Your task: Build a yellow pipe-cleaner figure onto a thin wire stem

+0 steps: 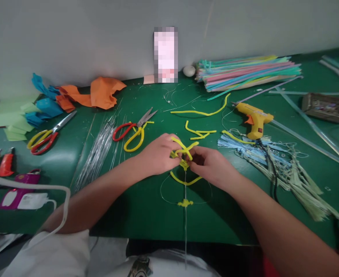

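Midway between front and back edges of the counter (146, 223), the left hand (164, 154) and right hand (211, 164), fingertips nearly closed, pinch a yellow chenille-stem piece (183, 166) on a wire (185, 221) overhanging the front edge; shaping seems in hand; the next move likely calls for light bending.
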Available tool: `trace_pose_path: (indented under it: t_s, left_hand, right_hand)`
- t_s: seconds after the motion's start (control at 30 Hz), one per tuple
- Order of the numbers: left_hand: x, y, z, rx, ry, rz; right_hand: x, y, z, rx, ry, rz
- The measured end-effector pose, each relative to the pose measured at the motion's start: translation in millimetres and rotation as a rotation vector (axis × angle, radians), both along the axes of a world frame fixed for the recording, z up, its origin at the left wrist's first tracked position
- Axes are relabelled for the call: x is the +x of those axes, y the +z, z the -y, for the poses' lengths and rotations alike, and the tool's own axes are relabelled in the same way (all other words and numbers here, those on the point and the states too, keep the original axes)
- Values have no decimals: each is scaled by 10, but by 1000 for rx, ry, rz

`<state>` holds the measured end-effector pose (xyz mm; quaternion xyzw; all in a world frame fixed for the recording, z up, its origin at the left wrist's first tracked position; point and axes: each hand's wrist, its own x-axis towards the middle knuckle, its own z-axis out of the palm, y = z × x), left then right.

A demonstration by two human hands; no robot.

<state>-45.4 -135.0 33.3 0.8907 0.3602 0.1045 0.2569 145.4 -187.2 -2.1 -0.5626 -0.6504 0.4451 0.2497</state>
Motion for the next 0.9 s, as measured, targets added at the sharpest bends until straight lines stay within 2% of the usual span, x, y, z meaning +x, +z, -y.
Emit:
trace_pose_path:
  t_s: [0.13,0.37,0.53,0.63,0.73,0.8,0.83,0.9]
  left_hand:
    - [-18,-53,-31,-45,17,0]
    - [2,-107,-49,-67,132,-4]
    - [0,-78,-78,-90,183,10]
    - [-15,-71,-96,-199,230,160]
    - [1,-64,-86,-424,318,391]
    - [32,-47,-60,-483,374,518]
    - [49,-35,-44,-480,396,563]
    - [76,-13,-12,-444,432,640]
  right_hand:
    - [8,23,-22,15,7,20]
    - [9,56,-22,13,-9,158]
    - [7,31,-13,-37,-59,54]
    - [-2,49,-6,34,-110,-54]
    - [-4,76,2,292,-226,-96]
    - [3,74,1,438,-333,-148]
    - [10,66,-3,452,-385,-201]
    - [25,48,-19,358,-479,-372]
